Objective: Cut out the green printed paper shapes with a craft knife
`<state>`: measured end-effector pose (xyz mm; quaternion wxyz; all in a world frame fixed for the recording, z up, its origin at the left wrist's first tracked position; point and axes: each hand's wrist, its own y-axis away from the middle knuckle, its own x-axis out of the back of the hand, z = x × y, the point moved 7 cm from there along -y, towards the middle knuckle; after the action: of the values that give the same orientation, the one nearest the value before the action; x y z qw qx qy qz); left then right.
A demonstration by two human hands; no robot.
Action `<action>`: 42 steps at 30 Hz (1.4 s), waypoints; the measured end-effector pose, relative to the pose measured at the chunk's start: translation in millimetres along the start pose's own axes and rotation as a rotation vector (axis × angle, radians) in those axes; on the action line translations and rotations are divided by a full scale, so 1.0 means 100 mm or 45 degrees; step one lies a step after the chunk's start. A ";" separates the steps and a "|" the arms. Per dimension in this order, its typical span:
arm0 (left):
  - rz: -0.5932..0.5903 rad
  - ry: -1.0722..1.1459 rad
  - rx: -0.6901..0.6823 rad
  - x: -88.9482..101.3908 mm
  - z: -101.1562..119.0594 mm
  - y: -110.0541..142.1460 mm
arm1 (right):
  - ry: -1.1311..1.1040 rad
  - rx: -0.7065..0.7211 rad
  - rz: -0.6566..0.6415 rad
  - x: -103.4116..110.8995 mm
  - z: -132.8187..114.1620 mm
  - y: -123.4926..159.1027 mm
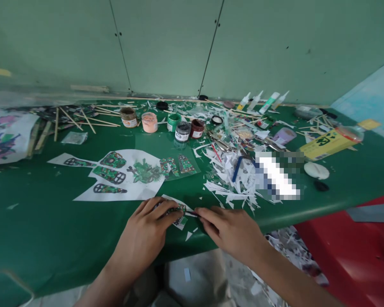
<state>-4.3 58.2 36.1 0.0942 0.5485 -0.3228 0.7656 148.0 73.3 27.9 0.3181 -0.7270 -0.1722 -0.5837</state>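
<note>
My left hand (144,232) presses a small camouflage-printed paper piece (180,221) onto the green table, its fingers bent over the print. My right hand (232,226) pinches a thin dark tool, possibly a craft knife (191,213), whose tip points left at the paper's edge. Most of the tool is hidden by the fingers. Small white paper offcuts (188,235) lie just below the piece. Beyond my left hand a white printed sheet (137,192) bears several green camouflage shapes. Overlapping its right side is a clear plastic sheet (192,167) with more cut shapes.
Open paint jars (182,132) stand mid-table. White paper scraps (224,187) are heaped at right, with a blue strip-like object (237,169) among them. A yellow-labelled bottle (326,143) lies beyond a white oval object (316,170). Wooden sticks (89,121) scatter at back left. The table's front edge runs below my hands.
</note>
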 end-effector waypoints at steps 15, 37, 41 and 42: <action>0.017 -0.022 0.029 0.00 -0.02 0.00 | 0.236 0.177 -0.202 0.14 0.03 0.13; 0.108 -0.229 0.353 0.08 -0.14 0.03 | -0.241 0.418 0.262 -0.31 -0.94 0.53; 0.108 -0.255 0.340 0.07 -0.14 0.03 | -0.257 0.419 -0.232 -1.16 -1.02 0.93; 0.106 -0.252 0.338 0.07 -0.14 0.04 | -0.275 0.361 -0.266 -1.23 -0.89 0.97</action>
<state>-19.8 62.4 38.1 -0.0432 0.6151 -0.2492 0.7468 110.4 -42.5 -104.8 0.3346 -0.7116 -0.3600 -0.5020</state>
